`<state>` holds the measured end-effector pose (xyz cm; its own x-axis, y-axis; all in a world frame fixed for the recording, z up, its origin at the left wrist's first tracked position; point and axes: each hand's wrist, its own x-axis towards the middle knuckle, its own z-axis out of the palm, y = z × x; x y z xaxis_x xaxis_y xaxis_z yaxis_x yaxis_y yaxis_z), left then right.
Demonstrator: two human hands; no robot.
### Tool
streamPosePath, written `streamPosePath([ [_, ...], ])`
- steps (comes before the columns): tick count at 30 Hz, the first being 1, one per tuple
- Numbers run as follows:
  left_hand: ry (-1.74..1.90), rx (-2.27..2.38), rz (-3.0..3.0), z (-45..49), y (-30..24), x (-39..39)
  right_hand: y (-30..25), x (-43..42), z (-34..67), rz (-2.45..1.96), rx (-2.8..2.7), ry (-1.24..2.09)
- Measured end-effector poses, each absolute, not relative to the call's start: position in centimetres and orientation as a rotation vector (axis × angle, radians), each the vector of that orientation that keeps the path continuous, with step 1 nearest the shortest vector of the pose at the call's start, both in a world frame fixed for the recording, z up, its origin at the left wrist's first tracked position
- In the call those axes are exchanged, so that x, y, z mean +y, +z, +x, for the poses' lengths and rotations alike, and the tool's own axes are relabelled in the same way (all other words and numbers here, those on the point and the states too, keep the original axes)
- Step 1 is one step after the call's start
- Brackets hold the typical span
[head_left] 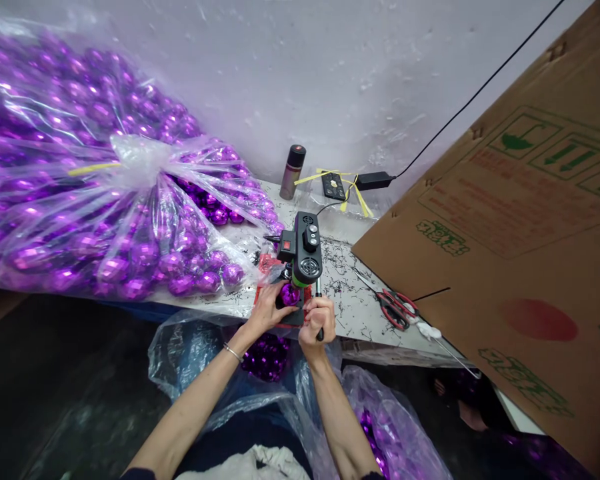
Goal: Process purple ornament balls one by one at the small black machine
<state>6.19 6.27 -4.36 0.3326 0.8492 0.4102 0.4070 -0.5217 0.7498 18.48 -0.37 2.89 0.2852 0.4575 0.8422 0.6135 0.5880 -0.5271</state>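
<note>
A shiny purple faceted ball [290, 294] sits under the head of a small black bench press machine [308, 250], which has a red switch and stands on a red base. My left hand [269, 308] closes its thumb and fingers on that ball from the left. On the machine's right side, my right hand [317, 321] is wrapped round a lever handle [320, 333] with a black grip. Below the table edge, an open clear plastic bag [180, 347] in front of me contains more purple balls [267, 357].
A large tied bag [145, 167] of purple balls covers the left of the table. Scissors [397, 308] lie near the cardboard box [505, 233] at right. A spray can [293, 172], a power adapter [374, 181] and black scraps [340, 280] are behind and beside the machine.
</note>
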Motion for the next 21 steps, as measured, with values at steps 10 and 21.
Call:
streamPosePath([
  [10, 1.099, 1.088, 2.075, 6.3, -3.6, 6.5, 4.8, -0.6, 18.4, -1.029, -1.329, -0.119],
  [21, 1.143, 1.195, 2.261, 0.0, -4.3, 0.3, 7.7, -1.7, 18.9, -1.081, -1.403, -0.024],
])
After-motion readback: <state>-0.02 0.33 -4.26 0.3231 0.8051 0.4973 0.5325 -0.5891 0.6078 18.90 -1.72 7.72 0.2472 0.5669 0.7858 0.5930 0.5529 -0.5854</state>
